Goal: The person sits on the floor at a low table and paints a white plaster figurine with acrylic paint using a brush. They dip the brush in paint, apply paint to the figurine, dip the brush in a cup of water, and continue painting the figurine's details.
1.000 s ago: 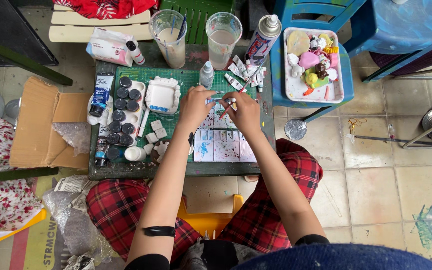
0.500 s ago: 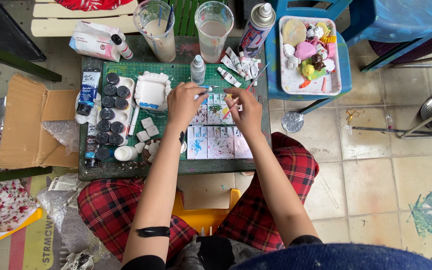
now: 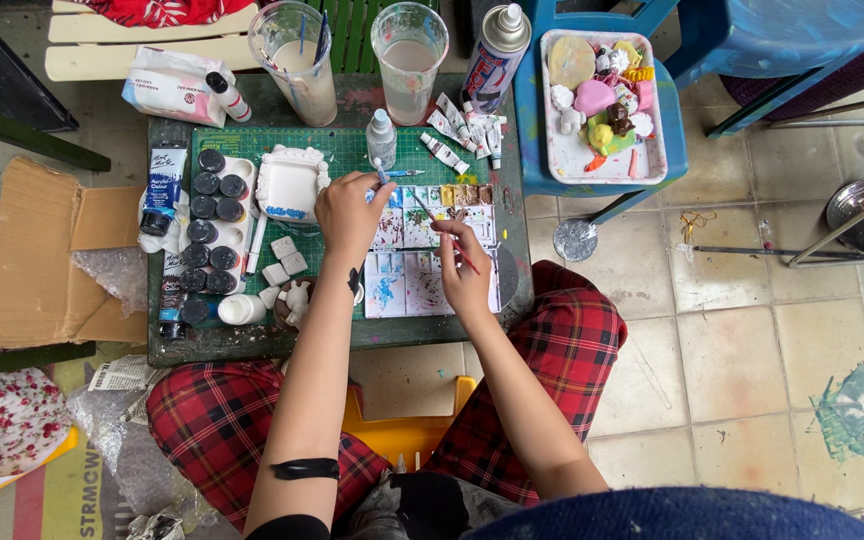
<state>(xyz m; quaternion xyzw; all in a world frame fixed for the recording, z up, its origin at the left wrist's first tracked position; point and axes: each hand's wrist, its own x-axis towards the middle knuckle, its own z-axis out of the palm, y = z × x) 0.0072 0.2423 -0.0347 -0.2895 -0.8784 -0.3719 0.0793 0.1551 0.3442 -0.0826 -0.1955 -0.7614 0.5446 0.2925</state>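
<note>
Pale floor tiles [image 3: 742, 360] surrounded a low, paint-stained table [image 3: 252, 345] topped with a green cutting mat [image 3: 352, 150], seen from above by a person sitting with legs in red plaid trousers. On the mat the left hand [image 3: 350, 212] was curled, its thumb and fingertips pinched on a small thin object [image 3: 380, 172] that was too small to identify. Just beside it, the right hand [image 3: 465, 265] was closed in a writing grip around a thin paintbrush [image 3: 439, 226], whose tip pointed up and left toward the left hand. Both hands hovered over a sheet of paint-smeared squares [image 3: 422, 260] lying on the mat, the right hand covering part of its right side. Left of the hands lay a white moulded tray [image 3: 290, 185], a row of dark-lidded paint pots [image 3: 210, 235], a blue-and-white paint tube [image 3: 164, 190] and several small white blocks [image 3: 287, 262]. Behind the hands stood a small clear dropper bottle [image 3: 382, 135], scattered little paint tubes [image 3: 462, 130], two plastic cups [image 3: 410, 60] of cloudy water and a spray can [image 3: 497, 55]. Right of the table, a blue stool [image 3: 537, 150] carried a white tray [image 3: 554, 165] of small coloured figures, and an open cardboard box [image 3: 47, 255] sat at the far left.
</note>
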